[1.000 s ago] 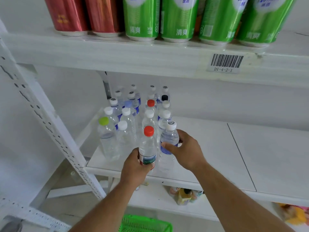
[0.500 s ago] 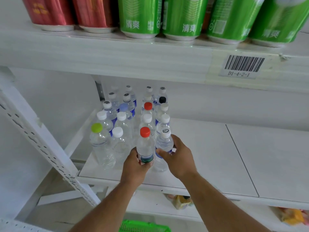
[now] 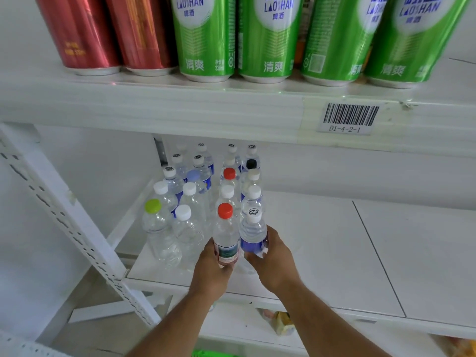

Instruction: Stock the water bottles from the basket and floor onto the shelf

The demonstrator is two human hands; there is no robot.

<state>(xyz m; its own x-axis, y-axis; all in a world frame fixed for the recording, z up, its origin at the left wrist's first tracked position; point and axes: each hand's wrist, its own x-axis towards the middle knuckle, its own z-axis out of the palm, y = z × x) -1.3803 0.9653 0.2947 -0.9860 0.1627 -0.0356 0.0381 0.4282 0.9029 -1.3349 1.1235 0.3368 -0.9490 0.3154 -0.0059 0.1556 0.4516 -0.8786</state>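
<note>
Two red cans (image 3: 110, 32) and four green Laoshan beer cans (image 3: 268, 37) stand in a row on the upper shelf (image 3: 154, 112). A barcode label (image 3: 347, 118) marked D1-4-2-1 is stuck on its front edge. A perforated white upright (image 3: 64, 217) slants at left.

Water bottles (image 3: 190, 202) stand in rows at the left end of the shelf (image 3: 322, 253). The two front bottles (image 3: 239, 233) stand side by side, touching. Cans (image 3: 231, 37) line the upper shelf (image 3: 180, 109) above. A basket (image 3: 211, 353) sits below.
</note>
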